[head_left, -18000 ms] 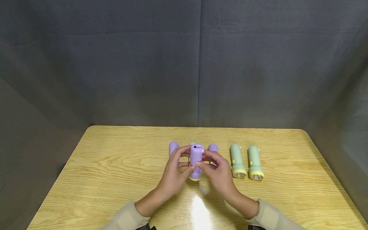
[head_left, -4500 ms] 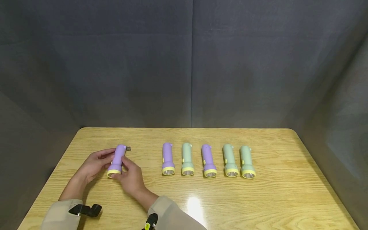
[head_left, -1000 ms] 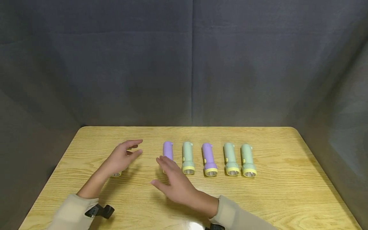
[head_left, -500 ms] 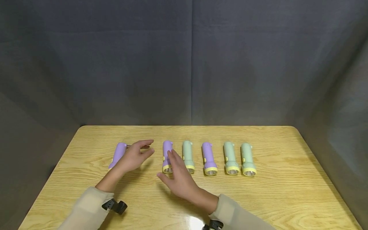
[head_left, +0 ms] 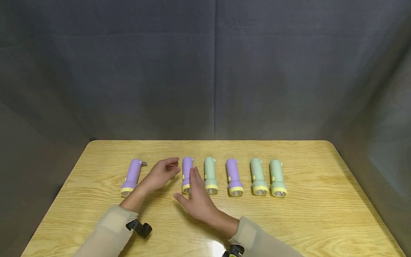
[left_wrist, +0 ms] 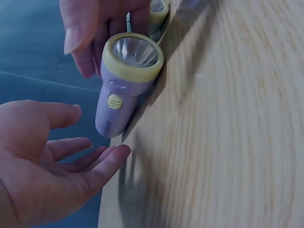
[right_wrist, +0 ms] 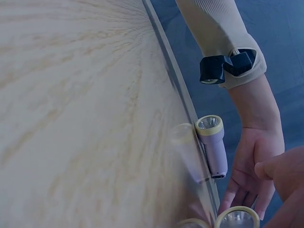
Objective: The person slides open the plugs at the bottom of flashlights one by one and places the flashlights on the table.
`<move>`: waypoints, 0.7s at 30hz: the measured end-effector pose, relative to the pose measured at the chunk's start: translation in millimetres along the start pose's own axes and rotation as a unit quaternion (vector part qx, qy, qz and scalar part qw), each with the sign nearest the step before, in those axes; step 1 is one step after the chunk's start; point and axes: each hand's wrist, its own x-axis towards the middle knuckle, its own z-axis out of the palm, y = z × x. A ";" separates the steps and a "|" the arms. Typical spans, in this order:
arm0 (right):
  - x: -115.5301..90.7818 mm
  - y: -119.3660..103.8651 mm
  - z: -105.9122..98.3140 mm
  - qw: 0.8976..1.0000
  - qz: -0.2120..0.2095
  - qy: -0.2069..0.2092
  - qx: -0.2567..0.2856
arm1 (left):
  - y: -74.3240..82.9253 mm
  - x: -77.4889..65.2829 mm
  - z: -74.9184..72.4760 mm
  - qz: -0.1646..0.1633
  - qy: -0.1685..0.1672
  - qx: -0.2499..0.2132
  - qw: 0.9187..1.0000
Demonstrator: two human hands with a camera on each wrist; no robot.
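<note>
A row of flashlights lies on the table, lenses facing me. Beside the second one, a purple flashlight [head_left: 187,170] with a yellow rim, my left hand [head_left: 160,175] hovers with loosely bent fingers. My right hand [head_left: 200,200] reaches over that flashlight's right side, fingers straight and thumb spread, hiding part of its lens. Whether either hand touches it is unclear; the left wrist view shows a gap between the left fingers [left_wrist: 111,164] and the purple body [left_wrist: 116,107]. Farther left lies another purple flashlight [head_left: 132,175], metal plug prongs [head_left: 144,164] sticking out near its tail.
Right of the hands lie a green flashlight [head_left: 210,173], a purple flashlight [head_left: 233,175] and two more green flashlights [head_left: 257,174], spaced apart. Dark grey curtains [head_left: 154,85] stand behind and beside the wooden table [head_left: 308,221]. Each wrist wears a black camera mount [head_left: 139,227].
Earlier both hands held the pronged purple flashlight, first mid-table, then at the left, where it now lies released. In the last second my left hand has moved right toward the second flashlight.
</note>
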 end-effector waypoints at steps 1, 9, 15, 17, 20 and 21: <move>0.4 0.7 1.5 1.000 0.002 0.001 -0.001 | -0.7 0.8 1.6 -0.004 0.001 -0.004 1.000; 1.7 8.2 12.0 1.000 0.011 0.010 0.005 | -3.6 5.2 12.5 -0.032 0.001 -0.071 0.997; 2.5 11.4 14.4 1.000 0.009 0.014 0.011 | -2.2 5.6 17.7 -0.036 0.008 -0.091 0.995; 2.9 11.9 15.1 1.000 0.006 0.020 0.013 | -2.3 5.7 19.1 -0.037 0.006 -0.102 0.994; 3.7 12.9 16.8 0.999 -0.003 0.033 0.016 | -2.9 6.0 21.7 -0.039 0.001 -0.120 0.992; 4.0 13.3 17.4 0.999 -0.004 0.035 0.017 | -3.5 6.3 22.5 -0.040 -0.001 -0.125 0.991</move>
